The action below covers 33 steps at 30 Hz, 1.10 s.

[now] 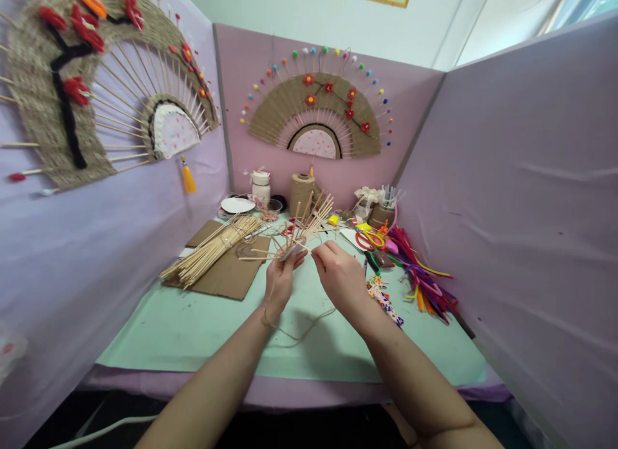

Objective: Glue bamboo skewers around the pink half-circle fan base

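Note:
My left hand is closed around the base of a small fan frame of thin wooden sticks, which spread upward and to the left from a pale piece at the base. My right hand is pinched just right of that base, beside the end of one stick. A length of twine hangs in a loop from my left wrist and rises under my right hand, whose fingertips appear to grip it; the exact grip is partly hidden.
A bundle of sticks lies on cardboard at left. Behind stand a twine spool and a white bottle. Scissors and colourful pipe cleaners lie at right. Finished fans hang on the partitions.

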{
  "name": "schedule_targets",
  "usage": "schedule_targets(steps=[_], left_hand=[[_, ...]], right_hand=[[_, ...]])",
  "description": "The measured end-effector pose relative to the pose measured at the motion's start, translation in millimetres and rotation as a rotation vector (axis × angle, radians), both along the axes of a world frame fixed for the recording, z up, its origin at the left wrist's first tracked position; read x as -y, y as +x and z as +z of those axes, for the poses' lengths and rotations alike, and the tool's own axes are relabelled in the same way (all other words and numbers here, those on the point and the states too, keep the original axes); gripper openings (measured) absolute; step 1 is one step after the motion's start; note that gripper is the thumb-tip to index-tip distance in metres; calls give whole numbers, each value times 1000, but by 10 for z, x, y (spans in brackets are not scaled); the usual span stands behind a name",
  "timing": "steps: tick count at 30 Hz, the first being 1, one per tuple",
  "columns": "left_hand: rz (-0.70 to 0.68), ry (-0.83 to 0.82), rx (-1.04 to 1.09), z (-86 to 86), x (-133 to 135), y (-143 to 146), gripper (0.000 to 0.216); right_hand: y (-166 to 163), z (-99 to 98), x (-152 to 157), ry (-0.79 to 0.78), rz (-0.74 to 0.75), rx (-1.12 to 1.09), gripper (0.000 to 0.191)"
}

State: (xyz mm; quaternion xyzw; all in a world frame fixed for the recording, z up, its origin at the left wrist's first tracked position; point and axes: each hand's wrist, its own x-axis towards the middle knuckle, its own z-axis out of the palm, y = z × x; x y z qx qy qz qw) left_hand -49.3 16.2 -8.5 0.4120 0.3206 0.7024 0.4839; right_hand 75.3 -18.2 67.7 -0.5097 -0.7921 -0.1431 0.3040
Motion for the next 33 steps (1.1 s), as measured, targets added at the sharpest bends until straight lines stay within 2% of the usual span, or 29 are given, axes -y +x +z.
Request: schedule_targets(steps=[3,7,10,16,20,24,30,33], left_hand=[[-3,-2,8,1,7,3,48],[-12,-27,34,16,-17,-4,48],[-5,-41,47,21,-14,2,48],[-47,-36,12,25,19,15,49],[-38,-83,55,12,-21,3,46],[-37,-87,78,-7,-45,10,47],[-30,-55,35,2,-8,29,46],[-19,-59,35,8,-10,23,48]], right_hand=[[30,22,25,-18,12,9,20],[129,16,86,-27,53,-132,17],[159,-18,83,-34,23,-208,18],[134,-41,14,-58,25,-95,20],[162,-62,114,-34,-12,-145,21],[107,-83,211,-45,31,-144,19],[3,-77,151,-56,23,-7,21],[29,-80,175,-41,12,-36,19]])
